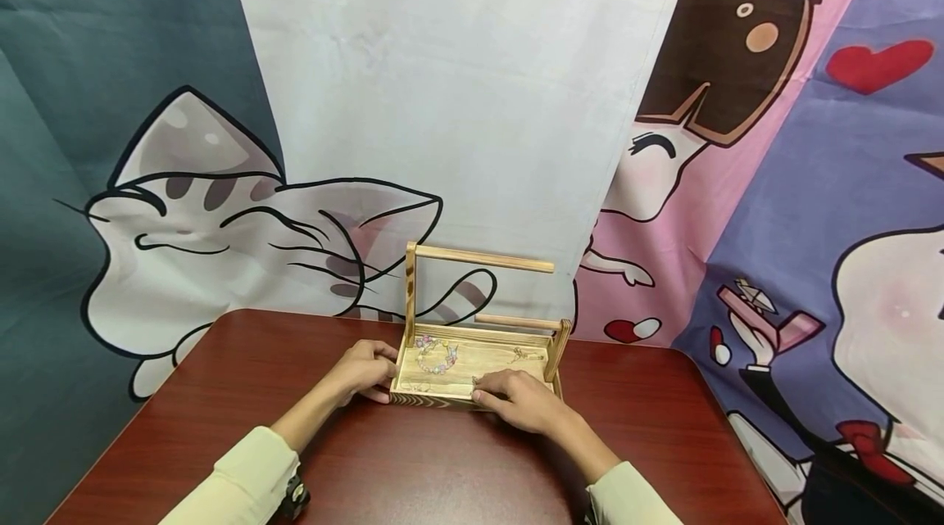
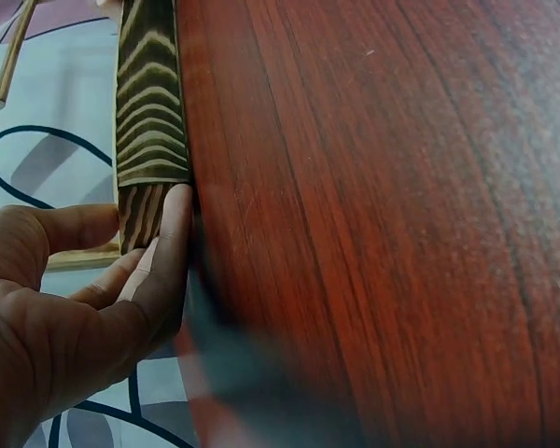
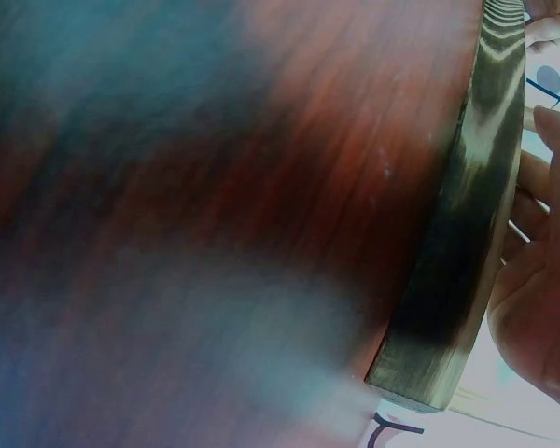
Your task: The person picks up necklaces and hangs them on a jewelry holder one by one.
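Observation:
A shallow wooden tray (image 1: 460,357) with two raised rails sits on the table. My left hand (image 1: 363,371) grips its left end, fingers and thumb on either side of the end piece, as the left wrist view also shows. Inside the tray lies a bracelet of pastel beads (image 1: 440,364) at the left; a small gold-coloured trinket (image 1: 519,355) is at the right. My right hand (image 1: 522,399) reaches over the front wall (image 3: 457,224), fingers bent inside. Its fingertips are right at a small trinket (image 1: 474,382); I cannot tell whether they pinch it.
An upper rail (image 1: 483,258) and a lower rail (image 1: 516,321) rise from the tray's end posts. The tray stands toward the far edge of the red-brown table (image 1: 435,468). Behind hangs a cartoon-printed cloth (image 1: 457,99).

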The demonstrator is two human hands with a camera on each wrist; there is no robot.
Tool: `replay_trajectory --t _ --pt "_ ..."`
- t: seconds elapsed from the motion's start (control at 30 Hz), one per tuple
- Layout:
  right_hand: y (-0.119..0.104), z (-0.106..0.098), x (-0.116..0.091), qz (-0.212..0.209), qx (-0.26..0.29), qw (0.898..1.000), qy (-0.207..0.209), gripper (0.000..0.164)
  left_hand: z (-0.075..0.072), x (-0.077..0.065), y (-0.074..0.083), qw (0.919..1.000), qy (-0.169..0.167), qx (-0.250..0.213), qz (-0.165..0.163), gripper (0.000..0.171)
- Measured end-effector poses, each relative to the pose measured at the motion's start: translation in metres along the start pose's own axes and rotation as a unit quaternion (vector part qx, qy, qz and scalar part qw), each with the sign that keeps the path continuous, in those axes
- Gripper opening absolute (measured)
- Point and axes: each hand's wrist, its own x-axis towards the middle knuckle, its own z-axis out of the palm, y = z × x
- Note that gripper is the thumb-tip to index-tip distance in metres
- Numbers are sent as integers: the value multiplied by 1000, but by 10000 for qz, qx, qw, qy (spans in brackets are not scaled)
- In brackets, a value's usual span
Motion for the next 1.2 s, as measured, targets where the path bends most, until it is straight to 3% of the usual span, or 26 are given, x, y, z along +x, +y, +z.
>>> replay_trajectory --t 0.43,1.2 --pt "-2 1 -2 596 -227 9975 -317 58 -1 1 1 9998 -78 -140 -117 44" --pt "5 1 17 1135 -431 9902 -696 68 -1 4 1 9994 6 -197 -289 45"
